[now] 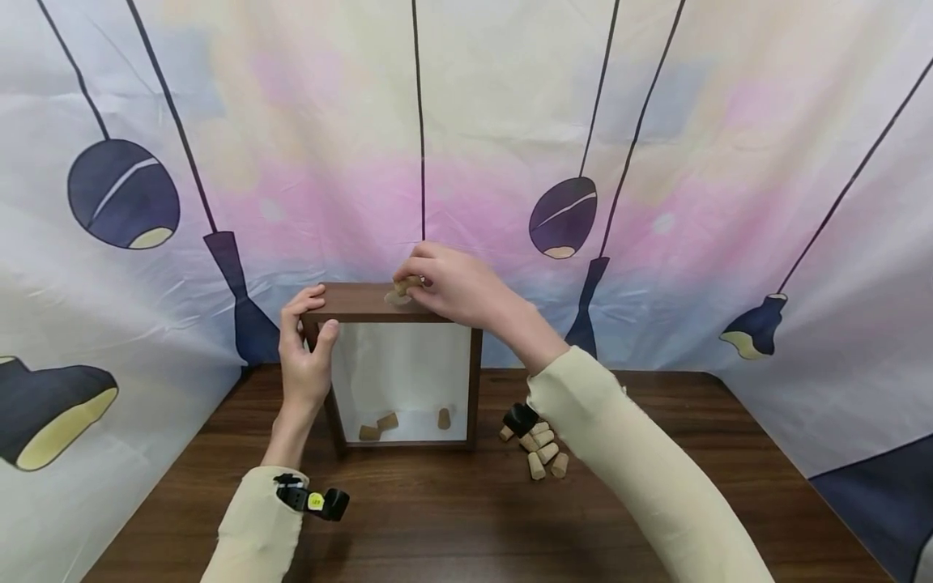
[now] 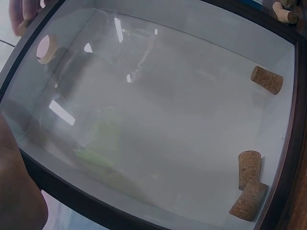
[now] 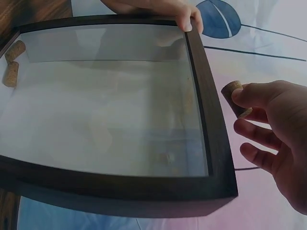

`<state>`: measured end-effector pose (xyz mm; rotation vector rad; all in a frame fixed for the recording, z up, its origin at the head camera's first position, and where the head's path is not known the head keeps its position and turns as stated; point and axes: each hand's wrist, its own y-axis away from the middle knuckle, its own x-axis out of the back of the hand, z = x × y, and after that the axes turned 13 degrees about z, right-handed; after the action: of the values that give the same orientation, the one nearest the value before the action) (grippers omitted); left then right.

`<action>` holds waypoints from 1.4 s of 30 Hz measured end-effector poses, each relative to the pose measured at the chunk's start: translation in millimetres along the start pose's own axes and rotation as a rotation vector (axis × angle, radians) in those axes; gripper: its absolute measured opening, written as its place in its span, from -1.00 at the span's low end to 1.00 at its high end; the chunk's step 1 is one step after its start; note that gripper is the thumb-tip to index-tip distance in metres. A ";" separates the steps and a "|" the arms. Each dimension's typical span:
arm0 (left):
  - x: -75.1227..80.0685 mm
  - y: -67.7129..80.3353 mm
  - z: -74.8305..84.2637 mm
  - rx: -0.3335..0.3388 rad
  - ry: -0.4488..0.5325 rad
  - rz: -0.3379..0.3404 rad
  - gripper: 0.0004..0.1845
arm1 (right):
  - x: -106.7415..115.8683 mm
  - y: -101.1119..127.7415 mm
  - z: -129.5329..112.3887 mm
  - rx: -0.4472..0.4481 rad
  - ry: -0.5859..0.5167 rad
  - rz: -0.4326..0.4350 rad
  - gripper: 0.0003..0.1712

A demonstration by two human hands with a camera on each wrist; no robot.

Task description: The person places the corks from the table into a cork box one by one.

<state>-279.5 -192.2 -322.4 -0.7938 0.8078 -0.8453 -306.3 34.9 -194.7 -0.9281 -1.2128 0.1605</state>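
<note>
- Cork (image 1: 409,284) pinched between thumb and fingertips of the right hand (image 1: 466,285); that grip is narrow, closed only to the cork's width.
- The held cork is outside the frame box (image 1: 353,302), just above its top side and near the round hole (image 1: 397,299) there; the right wrist view shows a gap between cork and wood.
- The left hand (image 1: 304,364) holds the box at its upper left corner, fingers over the top edge and thumb at the front, so its grip is around the frame.
- The box stands upright on the bench (image 1: 408,518), brown-framed, with a pale back panel (image 1: 397,364).
- Three corks lie inside at the bottom: a left pair (image 2: 249,167), touching each other, and a single cork (image 2: 267,80) well apart toward the right.
- A loose pile of corks (image 1: 547,452) lies on the bench, right of the box, partly hidden by a black wrist device (image 1: 521,419).
- Behind hangs cloth (image 1: 328,121) printed with dark lamps.
</note>
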 end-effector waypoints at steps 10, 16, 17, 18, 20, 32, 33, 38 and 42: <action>-1.5 0.2 0.9 0.003 0.002 0.000 -0.64 | -13.7 -9.0 -3.4 -0.080 0.062 -0.102 -0.73; -2.6 1.0 0.3 0.002 -0.003 -0.001 -0.64 | -19.8 -7.1 -2.2 -0.097 0.073 -0.118 -0.70; -2.6 1.1 0.2 0.001 -0.004 0.000 -0.64 | -20.4 -6.5 -1.9 -0.095 0.071 -0.111 -0.70; -2.6 1.3 0.1 0.000 -0.005 0.000 -0.64 | -20.6 -5.8 -1.7 -0.092 0.069 -0.105 -0.69; -2.3 1.6 -0.2 0.000 -0.007 0.002 -0.64 | -20.2 -3.8 -1.4 -0.092 0.056 -0.091 -0.67; -1.8 -0.8 -0.8 -0.009 0.001 0.018 -0.63 | -3.5 20.0 11.7 -0.116 -0.009 0.039 -0.75; -1.7 -0.7 -1.0 -0.009 0.000 0.018 -0.63 | -1.7 23.6 13.4 -0.120 -0.016 0.052 -0.76; -2.1 -1.0 -2.0 -0.013 -0.002 0.018 -0.63 | 8.2 43.2 22.0 -0.159 -0.083 0.125 -0.77; -2.6 -0.9 -2.1 -0.014 0.002 0.021 -0.63 | 16.2 59.9 28.7 -0.198 -0.141 0.180 -0.76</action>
<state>-282.6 -190.9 -322.0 -0.7955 0.8232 -0.8225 -303.0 97.3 -222.5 -1.2167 -1.2909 0.2565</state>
